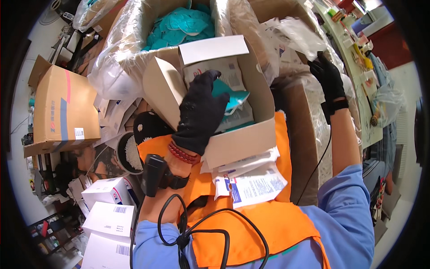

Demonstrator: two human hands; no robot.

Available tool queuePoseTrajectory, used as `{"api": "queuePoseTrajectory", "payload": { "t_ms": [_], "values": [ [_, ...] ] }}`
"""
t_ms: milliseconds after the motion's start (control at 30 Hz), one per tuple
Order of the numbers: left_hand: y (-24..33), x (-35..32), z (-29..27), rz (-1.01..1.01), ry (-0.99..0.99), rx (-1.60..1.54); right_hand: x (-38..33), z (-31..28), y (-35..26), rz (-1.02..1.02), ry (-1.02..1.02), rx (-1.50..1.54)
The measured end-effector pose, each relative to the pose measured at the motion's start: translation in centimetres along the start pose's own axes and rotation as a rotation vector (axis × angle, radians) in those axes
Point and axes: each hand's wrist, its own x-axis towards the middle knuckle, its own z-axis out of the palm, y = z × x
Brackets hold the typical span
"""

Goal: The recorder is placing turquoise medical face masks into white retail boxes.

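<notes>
One teal, folded, cloth-like mask (pixel 236 99) is lying beneath your left hand (pixel 203 113), whose black-gloved fingers are curling over it; I cannot tell whether they are gripping. That hand is reaching forward into one open white cardboard box (pixel 242 141). Your right hand (pixel 329 78), also black-gloved, is pinching one blurred clear plastic bag (pixel 302 38) above a raised forearm. Just behind the left hand, white printed packets (pixel 257 184) are overlapping, uncountable. Left of it, one brown cardboard carton (pixel 67 105) is standing; three closed white boxes (pixel 105 219) are sitting behind-left.
</notes>
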Motion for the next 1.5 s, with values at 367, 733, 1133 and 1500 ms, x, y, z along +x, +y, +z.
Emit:
{"api": "queuePoseTrajectory", "payload": {
  "t_ms": [367, 733, 1133, 1500],
  "values": [
    [-1.7, -1.2, -1.8, -0.131, -0.056, -0.353, -20.3, 4.5, -4.7, -0.277, -0.950, -0.249],
    [-1.5, -1.8, -0.6, -0.123, -0.057, -0.365, -22.3, 9.3, -2.5, -0.335, -0.687, -0.086],
    [-1.9, -2.1, -1.1, 0.008, 0.012, -0.243, -26.2, 11.1, -4.9, -0.377, -0.620, -0.200],
    [-2.4, -2.1, -1.3, 0.116, 0.056, -0.137, -25.0, 0.3, -11.3, -0.233, -0.512, -0.145]
  ]
}}
